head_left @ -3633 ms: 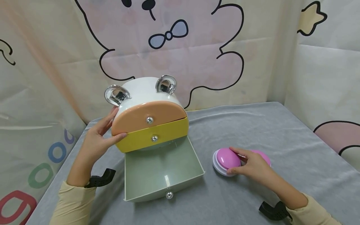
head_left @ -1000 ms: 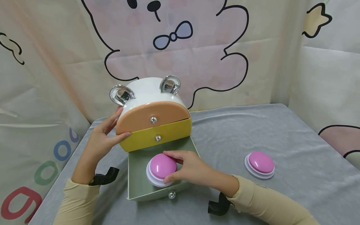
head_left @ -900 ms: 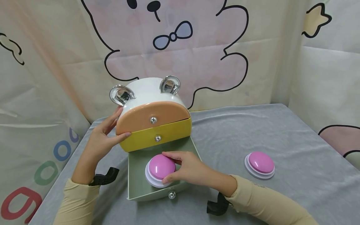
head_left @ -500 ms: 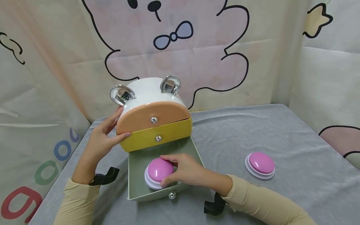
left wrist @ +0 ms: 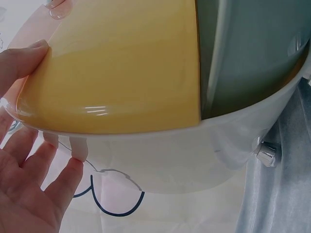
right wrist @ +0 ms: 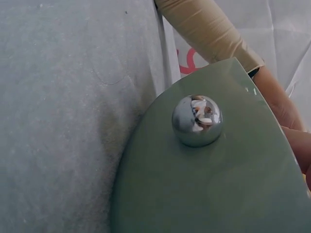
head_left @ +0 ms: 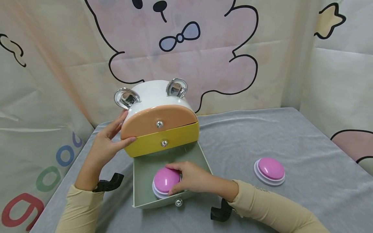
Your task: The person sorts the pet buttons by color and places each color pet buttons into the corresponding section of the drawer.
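Note:
In the head view, a small drawer cabinet (head_left: 150,92) with a white domed body and shiny ear shapes stands on the table. Its orange drawer (head_left: 142,124) and yellow drawer (head_left: 180,135) are closed; the green bottom drawer (head_left: 175,155) is pulled out. My left hand (head_left: 102,147) holds the cabinet's left side, thumb on the front edge, fingers along the white side. Inside the green drawer, near its front, my right hand (head_left: 190,177) grips a pink dome-topped push button (head_left: 165,179) with a white base. The button's right side is hidden by the fingers.
A second pink push button (head_left: 271,169) lies on the grey table cloth (head_left: 233,136) at the right. The green drawer's round silver knob (right wrist: 197,121) sticks out in front. A printed curtain (head_left: 262,81) hangs behind the table.
My right hand has carried the push button from the table at the right into the green drawer, then slightly towards the drawer's front. My left hand keeps its hold on the cabinet.

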Motion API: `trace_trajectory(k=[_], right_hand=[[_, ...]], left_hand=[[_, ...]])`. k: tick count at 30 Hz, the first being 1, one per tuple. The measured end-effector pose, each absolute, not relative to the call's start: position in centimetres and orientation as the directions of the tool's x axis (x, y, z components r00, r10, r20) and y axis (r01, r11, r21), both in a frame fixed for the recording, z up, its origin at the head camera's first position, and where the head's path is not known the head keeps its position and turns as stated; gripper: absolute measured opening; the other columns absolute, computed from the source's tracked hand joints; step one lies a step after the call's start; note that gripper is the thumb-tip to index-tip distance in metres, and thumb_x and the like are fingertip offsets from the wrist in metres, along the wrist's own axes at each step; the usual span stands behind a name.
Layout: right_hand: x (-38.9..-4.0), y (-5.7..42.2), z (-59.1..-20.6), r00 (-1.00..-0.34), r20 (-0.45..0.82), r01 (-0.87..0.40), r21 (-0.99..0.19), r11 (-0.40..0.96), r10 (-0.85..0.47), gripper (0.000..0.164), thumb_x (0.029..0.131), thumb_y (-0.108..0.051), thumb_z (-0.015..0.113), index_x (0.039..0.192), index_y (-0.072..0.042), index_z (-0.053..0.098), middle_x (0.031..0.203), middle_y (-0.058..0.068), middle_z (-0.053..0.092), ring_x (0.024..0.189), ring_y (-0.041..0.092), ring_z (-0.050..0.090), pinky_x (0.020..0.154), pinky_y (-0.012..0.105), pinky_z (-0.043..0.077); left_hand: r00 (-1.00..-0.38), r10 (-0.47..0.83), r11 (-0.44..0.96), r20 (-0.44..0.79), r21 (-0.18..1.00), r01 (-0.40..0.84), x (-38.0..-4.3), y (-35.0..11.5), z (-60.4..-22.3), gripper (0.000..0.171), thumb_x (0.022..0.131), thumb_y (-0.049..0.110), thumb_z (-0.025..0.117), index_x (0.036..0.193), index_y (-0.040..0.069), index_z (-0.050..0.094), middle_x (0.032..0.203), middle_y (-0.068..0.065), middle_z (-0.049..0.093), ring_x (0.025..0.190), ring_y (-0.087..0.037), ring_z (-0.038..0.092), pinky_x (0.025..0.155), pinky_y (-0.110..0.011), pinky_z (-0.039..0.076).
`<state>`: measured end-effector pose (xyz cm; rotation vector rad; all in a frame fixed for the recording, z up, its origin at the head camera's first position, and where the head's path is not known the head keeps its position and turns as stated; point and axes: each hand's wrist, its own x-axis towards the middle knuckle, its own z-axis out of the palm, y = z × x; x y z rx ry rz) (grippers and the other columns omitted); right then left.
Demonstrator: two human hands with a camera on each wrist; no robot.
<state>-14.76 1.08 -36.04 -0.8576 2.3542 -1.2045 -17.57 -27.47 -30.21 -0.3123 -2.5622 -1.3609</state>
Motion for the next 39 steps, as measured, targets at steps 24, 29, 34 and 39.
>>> trace_trajectory(k=[24,29,34,39], right_hand=[[-15.3,2.4,-36.2,-0.775,-0.047,-0.272,-0.875,0.4,-0.63,0.068,0.072,-0.013,0.089,0.133,0.001,0.061,0.136,0.014,0.063,0.127,0.031,0.061,0.105,0.038,0.052],[-15.2,4.7,-35.8,-0.787,0.002,-0.263,-0.906,0.333,-0.616,0.067,0.075,-0.013,0.087,0.134,0.002,0.059,0.139,0.019,0.061,0.131,0.035,0.057,0.108,0.039,0.048],[-14.9,7.9,-35.3,-0.814,0.109,-0.336,-0.89,0.308,-0.571,0.066,0.076,-0.015,0.086,0.135,-0.001,0.06,0.139,0.017,0.061,0.133,0.034,0.055,0.111,0.035,0.046],[-14.3,11.5,-34.6,-0.863,0.131,-0.325,-0.884,0.337,-0.487,0.065,0.077,-0.022,0.086,0.135,-0.009,0.061,0.14,0.01,0.061,0.134,0.034,0.054,0.109,0.033,0.048]], left_hand=[[-0.953,0.079,0.557,0.292,0.78,0.285,-17.5,-27.4,-30.1,0.079,0.087,0.025,0.078,0.151,0.045,0.034,0.163,0.014,0.027,0.149,-0.033,0.034,0.112,-0.069,0.033],[-0.95,0.082,0.56,0.3,0.775,0.293,-17.5,-27.4,-30.1,0.079,0.087,0.024,0.078,0.151,0.044,0.035,0.163,0.015,0.028,0.149,-0.032,0.034,0.113,-0.067,0.033],[-0.947,0.084,0.561,0.31,0.771,0.302,-17.6,-27.3,-30.1,0.078,0.087,0.024,0.078,0.15,0.044,0.036,0.162,0.014,0.029,0.148,-0.031,0.035,0.114,-0.063,0.035],[-0.945,0.081,0.566,0.316,0.766,0.304,-17.6,-27.3,-30.1,0.078,0.087,0.025,0.078,0.151,0.044,0.036,0.163,0.013,0.029,0.148,-0.031,0.036,0.113,-0.064,0.035]])
